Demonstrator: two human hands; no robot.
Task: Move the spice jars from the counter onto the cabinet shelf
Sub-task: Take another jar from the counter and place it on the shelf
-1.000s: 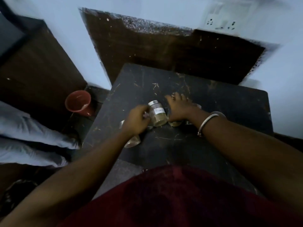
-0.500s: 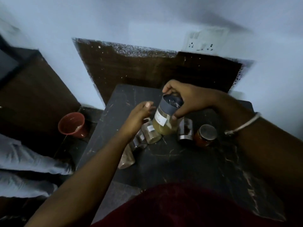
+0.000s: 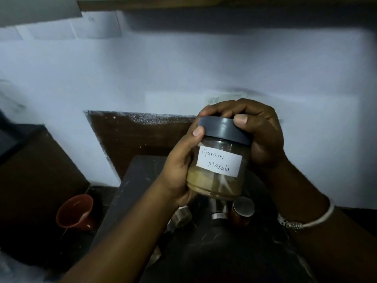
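A dark, scuffed counter [image 3: 142, 180] is seen below. A round clear jar [image 3: 216, 180], labelled "Garam Masala" and part-filled with tan powder, is held above it; its body is gripped by the left hand [image 3: 179, 172], its smooth grey lid [image 3: 222, 129] clasped by the right hand [image 3: 259, 131]. Smaller metal-capped jars [image 3: 242, 211] stand beneath.

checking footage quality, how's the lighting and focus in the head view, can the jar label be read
Head view: dim and bluish, with dark corners. The held jar is sharp, its label reading "Garam Masala". The small jars on the counter below are dark and hard to make out. The wall edges bend with wide-angle distortion. No glare.
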